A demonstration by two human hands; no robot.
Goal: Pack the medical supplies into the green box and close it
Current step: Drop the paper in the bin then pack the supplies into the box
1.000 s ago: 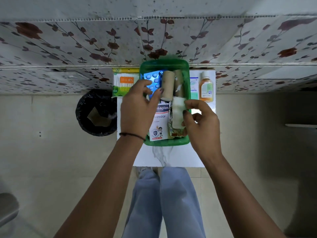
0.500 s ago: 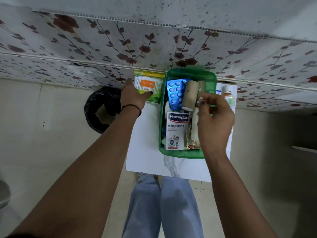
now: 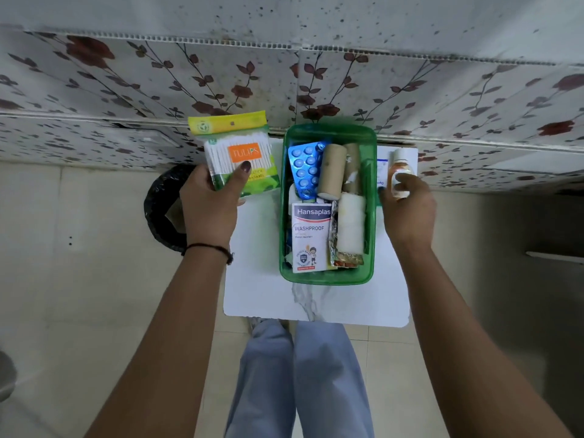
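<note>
The green box (image 3: pixel 328 278) stands open on a small white table (image 3: pixel 316 301). Inside lie a blue pill blister (image 3: pixel 305 170), two brown bandage rolls (image 3: pixel 331 172), a white roll (image 3: pixel 349 224), a foil packet and a Hansaplast box (image 3: pixel 311 237). My left hand (image 3: pixel 210 205) grips a pack of cotton swabs (image 3: pixel 237 153), lifted left of the box. My right hand (image 3: pixel 407 210) is right of the box, fingers closed around a small bottle of orange liquid (image 3: pixel 399 167).
A black-lined bin (image 3: pixel 161 213) stands on the floor left of the table. A white carton (image 3: pixel 381 172) lies behind the bottle. A flowered wall panel runs along the table's far edge. My legs show below the near edge.
My left hand has lifted the cotton swab pack off the table. My right hand has left the box and moved right onto the small bottle.
</note>
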